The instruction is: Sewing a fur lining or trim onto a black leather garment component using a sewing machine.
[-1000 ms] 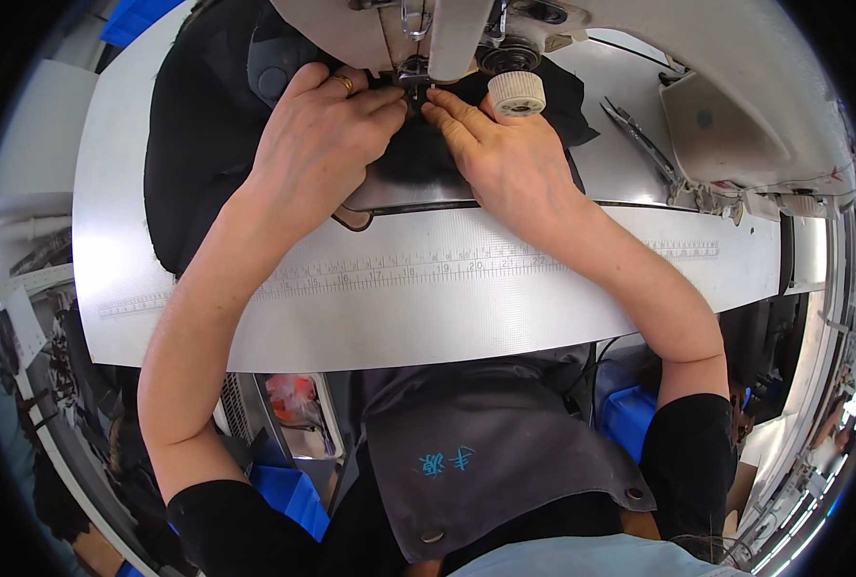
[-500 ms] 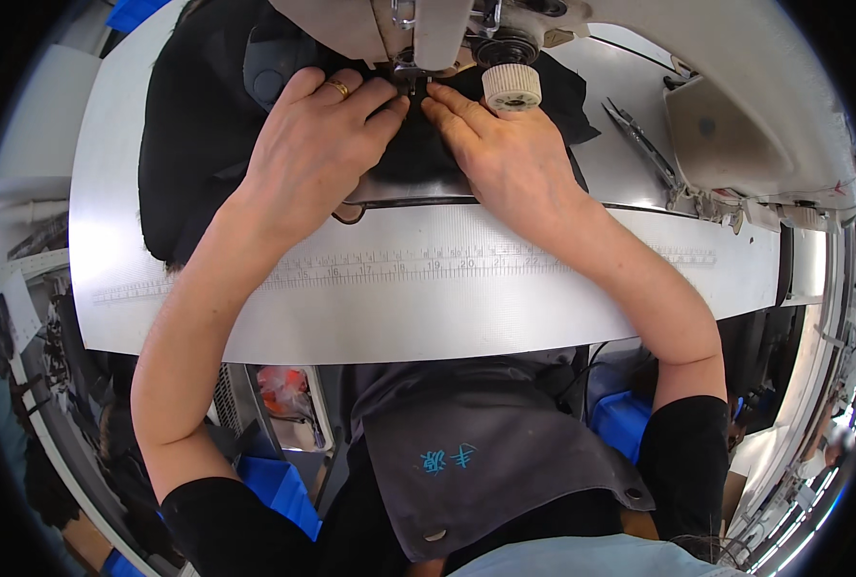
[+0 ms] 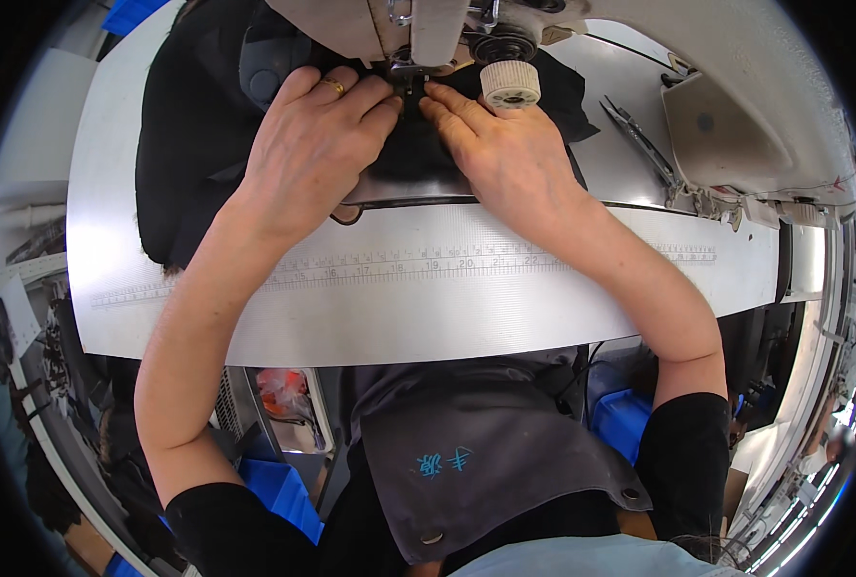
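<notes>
Black fabric (image 3: 192, 144) lies bunched under the head of a sewing machine (image 3: 437, 34), with its larger part to the left. My left hand (image 3: 317, 144), a ring on one finger, presses it just left of the presser foot (image 3: 409, 79); its fingers are bent and closed on the cloth. Right of the foot, my right hand (image 3: 505, 144) rests on the same fabric with fingers stretched out flat and close together. The fingertips of both hands come close to the foot. A dark grey piece with a round button (image 3: 265, 84) lies behind my left hand. The needle tip is hard to make out.
A white knurled dial (image 3: 511, 84) sticks out above my right hand. Tweezers (image 3: 641, 142) lie on the machine bed to the right. A printed ruler scale (image 3: 399, 264) runs along the pale table's front. Blue bins (image 3: 279, 495) stand below the table.
Very little differs. My left hand's fingertips have shifted slightly left, and the fabric's left edge sits a touch further left. My right hand stays nearly in place.
</notes>
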Demonstrator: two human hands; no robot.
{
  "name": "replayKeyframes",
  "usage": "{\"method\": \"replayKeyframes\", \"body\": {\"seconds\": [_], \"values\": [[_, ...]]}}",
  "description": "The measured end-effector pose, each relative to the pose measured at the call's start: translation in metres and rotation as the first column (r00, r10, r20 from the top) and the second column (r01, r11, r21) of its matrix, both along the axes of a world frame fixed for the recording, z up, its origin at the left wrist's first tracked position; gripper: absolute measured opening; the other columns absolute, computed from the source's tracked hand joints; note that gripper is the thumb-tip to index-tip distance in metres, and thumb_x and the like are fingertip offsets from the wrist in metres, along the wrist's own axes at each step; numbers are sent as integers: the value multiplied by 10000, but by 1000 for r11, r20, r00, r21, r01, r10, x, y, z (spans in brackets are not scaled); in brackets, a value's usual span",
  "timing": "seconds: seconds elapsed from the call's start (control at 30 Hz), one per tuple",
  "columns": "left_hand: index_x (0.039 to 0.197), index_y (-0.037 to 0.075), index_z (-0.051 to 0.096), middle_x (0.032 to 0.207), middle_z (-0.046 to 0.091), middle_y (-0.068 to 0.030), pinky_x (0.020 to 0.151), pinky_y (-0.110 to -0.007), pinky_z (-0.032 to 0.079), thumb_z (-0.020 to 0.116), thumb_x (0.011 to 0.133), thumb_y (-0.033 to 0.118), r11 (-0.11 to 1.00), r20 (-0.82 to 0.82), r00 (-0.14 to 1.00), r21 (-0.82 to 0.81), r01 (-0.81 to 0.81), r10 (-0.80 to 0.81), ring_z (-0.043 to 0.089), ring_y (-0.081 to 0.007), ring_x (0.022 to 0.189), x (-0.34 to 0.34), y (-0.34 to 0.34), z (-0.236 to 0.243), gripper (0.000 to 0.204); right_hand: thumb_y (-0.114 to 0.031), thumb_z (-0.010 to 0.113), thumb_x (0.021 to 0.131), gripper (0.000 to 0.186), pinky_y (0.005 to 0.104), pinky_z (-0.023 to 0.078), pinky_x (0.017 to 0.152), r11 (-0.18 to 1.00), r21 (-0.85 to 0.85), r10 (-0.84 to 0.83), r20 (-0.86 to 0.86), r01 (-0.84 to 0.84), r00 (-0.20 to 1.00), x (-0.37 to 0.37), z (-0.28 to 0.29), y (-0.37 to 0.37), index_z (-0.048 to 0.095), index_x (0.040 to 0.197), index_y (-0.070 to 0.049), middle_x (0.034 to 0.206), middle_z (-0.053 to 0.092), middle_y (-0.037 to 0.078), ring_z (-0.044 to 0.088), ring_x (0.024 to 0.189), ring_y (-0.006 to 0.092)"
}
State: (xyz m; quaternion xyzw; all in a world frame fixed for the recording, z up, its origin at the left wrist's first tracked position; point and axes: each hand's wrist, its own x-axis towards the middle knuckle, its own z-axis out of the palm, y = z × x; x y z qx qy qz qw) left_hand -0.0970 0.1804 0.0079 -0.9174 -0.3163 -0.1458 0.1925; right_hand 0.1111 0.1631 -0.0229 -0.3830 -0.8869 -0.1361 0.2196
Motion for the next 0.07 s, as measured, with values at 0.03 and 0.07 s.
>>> {"method": "replayKeyframes", "body": {"seconds": [0.03, 0.07], "values": [[989, 71, 668, 970, 611, -3, 833, -278, 382, 575, 733, 102, 1000, 2, 1000, -11, -1, 1, 552, -144, 947, 0, 0, 0, 275, -91, 610, 721, 300, 286, 432, 606, 1000, -10, -3, 4, 3, 1000, 0, 0, 0, 648, 1007, -7, 932, 628, 46, 541, 797, 175], [991, 73, 669, 970, 612, -5, 837, -280, 381, 577, 730, 101, 1000, 5, 1000, -21, -2, 2, 551, -145, 952, 0, 0, 1, 277, -92, 610, 722, 302, 286, 433, 608, 1000, -21, -7, 10, 7, 1000, 0, 1, 0, 649, 1010, -9, 930, 629, 46, 542, 799, 175]]}}
